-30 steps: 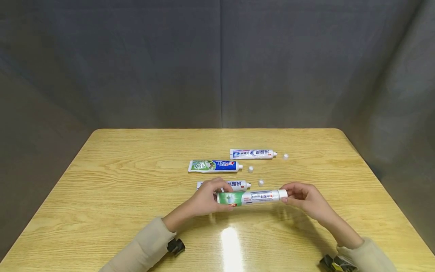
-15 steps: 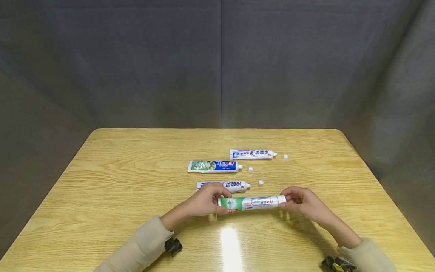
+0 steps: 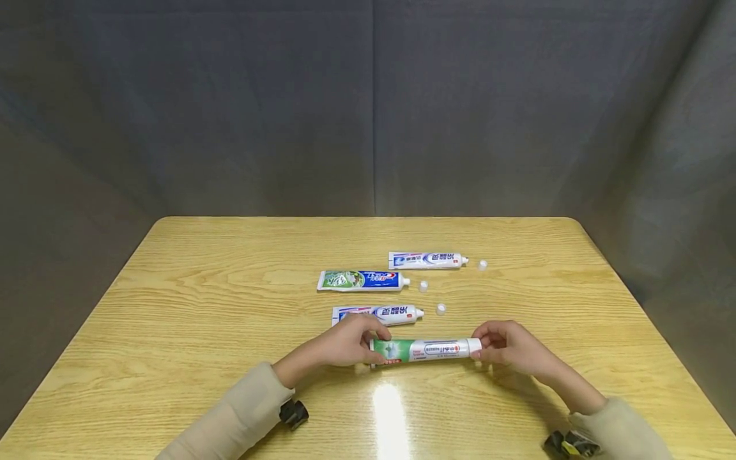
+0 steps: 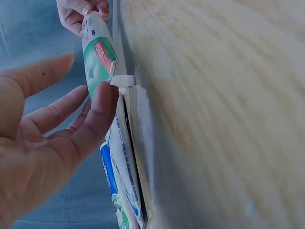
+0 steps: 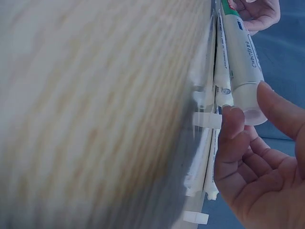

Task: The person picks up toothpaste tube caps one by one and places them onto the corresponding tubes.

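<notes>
A green and white toothpaste tube (image 3: pixel 434 349) lies level, low over the table or on it, with its white cap (image 3: pixel 475 345) to the right. My right hand (image 3: pixel 514 348) pinches the cap end between thumb and fingers. About the flat tail is my left hand (image 3: pixel 345 342); in the left wrist view its thumb stands apart from the tube (image 4: pixel 96 53), while the fingertips touch or nearly touch the tail. Just behind sits a white and blue toothpaste tube (image 3: pixel 397 314), partly covered by the left hand, with its nozzle bare and a loose white cap (image 3: pixel 441 309) nearby.
Farther back lie a green and blue toothpaste tube (image 3: pixel 379 281) and another white one (image 3: pixel 425 260), both uncapped. Loose caps (image 3: pixel 423 285) (image 3: pixel 483 264) sit right of their nozzles. The wooden table (image 3: pixel 201 332) ends at a grey curtain (image 3: pixel 368 128).
Both hands have brought the green and white toothpaste tube down and toward the person, away from the other tubes. It has levelled out. The other tubes and loose caps stay put.
</notes>
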Demonstrator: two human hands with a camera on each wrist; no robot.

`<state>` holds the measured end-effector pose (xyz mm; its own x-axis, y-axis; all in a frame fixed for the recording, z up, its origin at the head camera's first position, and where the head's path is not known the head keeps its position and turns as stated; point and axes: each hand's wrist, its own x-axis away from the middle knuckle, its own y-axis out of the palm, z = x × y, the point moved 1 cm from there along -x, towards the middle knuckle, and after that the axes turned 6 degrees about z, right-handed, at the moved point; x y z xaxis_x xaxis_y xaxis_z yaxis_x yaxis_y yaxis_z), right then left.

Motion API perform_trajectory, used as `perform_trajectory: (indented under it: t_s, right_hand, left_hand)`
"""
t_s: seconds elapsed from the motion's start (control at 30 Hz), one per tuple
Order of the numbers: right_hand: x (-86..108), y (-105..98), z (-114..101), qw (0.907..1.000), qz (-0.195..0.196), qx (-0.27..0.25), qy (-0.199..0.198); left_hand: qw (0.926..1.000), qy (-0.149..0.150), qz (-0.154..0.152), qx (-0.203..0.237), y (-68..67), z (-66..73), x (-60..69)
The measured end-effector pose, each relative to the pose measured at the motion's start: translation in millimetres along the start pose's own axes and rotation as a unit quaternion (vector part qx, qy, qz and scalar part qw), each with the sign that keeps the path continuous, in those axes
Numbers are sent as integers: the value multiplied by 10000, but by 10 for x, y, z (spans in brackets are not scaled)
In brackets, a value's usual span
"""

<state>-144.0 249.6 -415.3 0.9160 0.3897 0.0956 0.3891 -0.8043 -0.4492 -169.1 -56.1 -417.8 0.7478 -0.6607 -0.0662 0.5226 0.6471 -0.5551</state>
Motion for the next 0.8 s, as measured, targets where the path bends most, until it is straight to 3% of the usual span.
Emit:
perform_trajectory:
  t_s: [0.33,0.6,0.8]
  right_hand:
    - [-13,16,25,9994,-294,156,102]
    - [-24,13,46,9986,-356,188,352]
    - [-29,-13,23,9982,-380,341,315]
  left_hand:
    - [9986,203,-253,-416,-5,0,-4]
    - [9965,320,-239,-732,-27,-12,-8]
    - [9958,376,-223,-805,-50,-24,9]
